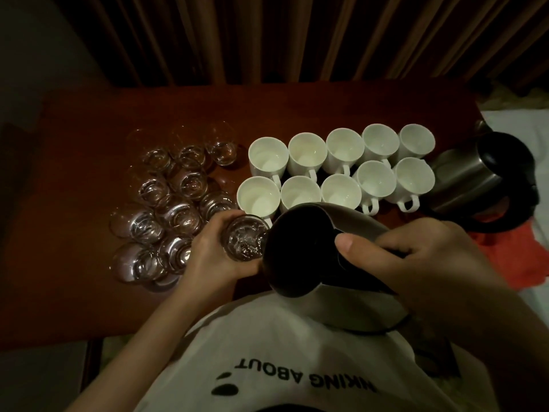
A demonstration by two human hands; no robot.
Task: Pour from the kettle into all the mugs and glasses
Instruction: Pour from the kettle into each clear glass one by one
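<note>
My right hand [421, 257] grips the handle of a steel kettle [300, 245] with a black lid, tilted leftward with its spout at the rim of a clear glass [245, 237]. My left hand [208, 257] holds that glass above the near part of the table, fingers curled round its side. Water glints inside it. Several more clear glasses [175, 212] stand in a cluster on the left of the table. Several white mugs [341, 171] stand in two rows at the centre right, handles toward me.
A second steel kettle [475, 179] with a black handle sits at the right end of the dark wooden table [74, 278]. Red cloth [511, 257] and white bedding lie past the right edge. Brown curtains hang behind the table.
</note>
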